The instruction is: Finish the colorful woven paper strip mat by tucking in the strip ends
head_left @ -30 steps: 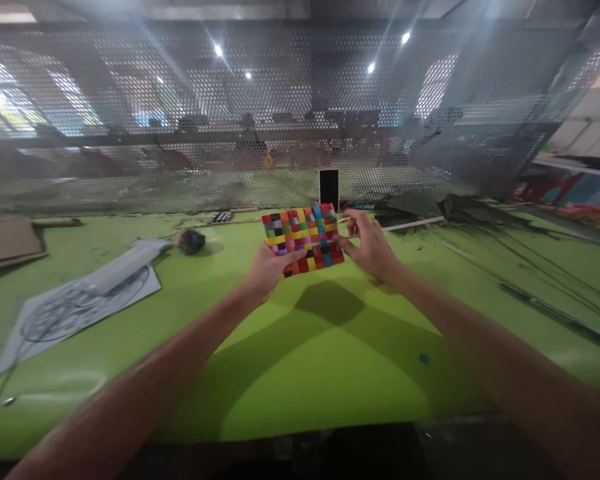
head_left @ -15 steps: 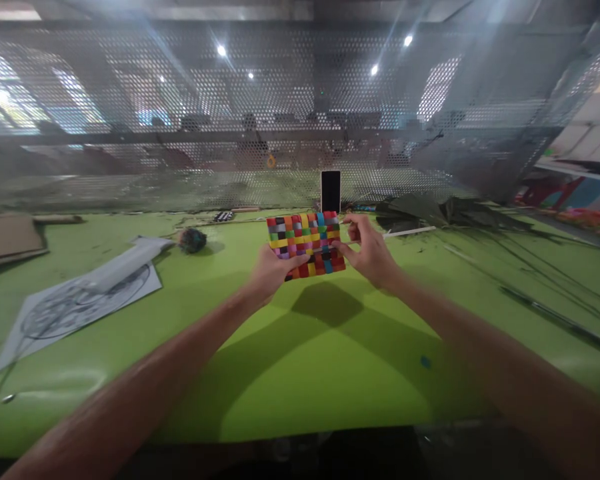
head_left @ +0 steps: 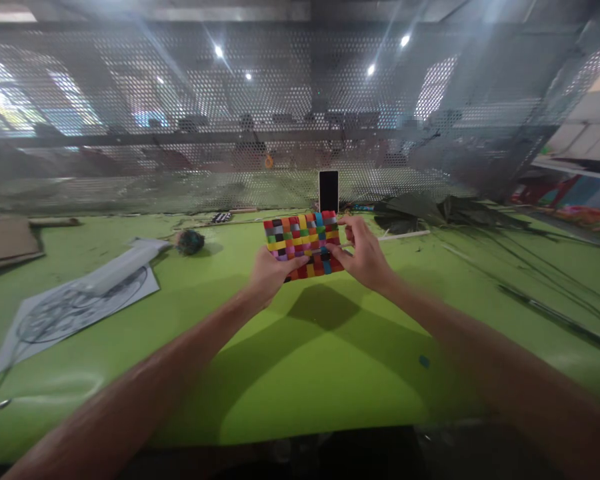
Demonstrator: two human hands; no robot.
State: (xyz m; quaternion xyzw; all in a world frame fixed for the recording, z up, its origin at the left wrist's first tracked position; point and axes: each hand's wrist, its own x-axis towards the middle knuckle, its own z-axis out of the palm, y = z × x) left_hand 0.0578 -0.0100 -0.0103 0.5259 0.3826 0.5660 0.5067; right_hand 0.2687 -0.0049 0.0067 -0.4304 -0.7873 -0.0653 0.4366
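Observation:
A small mat woven from many-coloured strips (head_left: pixel 301 241) is held up above the green table (head_left: pixel 310 360). My left hand (head_left: pixel 270 272) grips its lower left corner, thumb on the front face. My right hand (head_left: pixel 363 253) is closed on the mat's right edge, fingers pinched near the upper right corner. A thin pale strip (head_left: pixel 405 235) runs out to the right from behind that hand.
A black phone (head_left: pixel 329 191) stands upright against the perforated metal screen (head_left: pixel 230 133) at the back. A printed paper sheet (head_left: pixel 75 303) lies at left, cardboard (head_left: pixel 5 241) beyond it, and a dark ball of material (head_left: pixel 190 241). Dark leaves and stems (head_left: pixel 430 210) lie at right.
The mat has tilted slightly and my right hand's fingers have shifted a little leftward along its right edge. Both hands stay on it.

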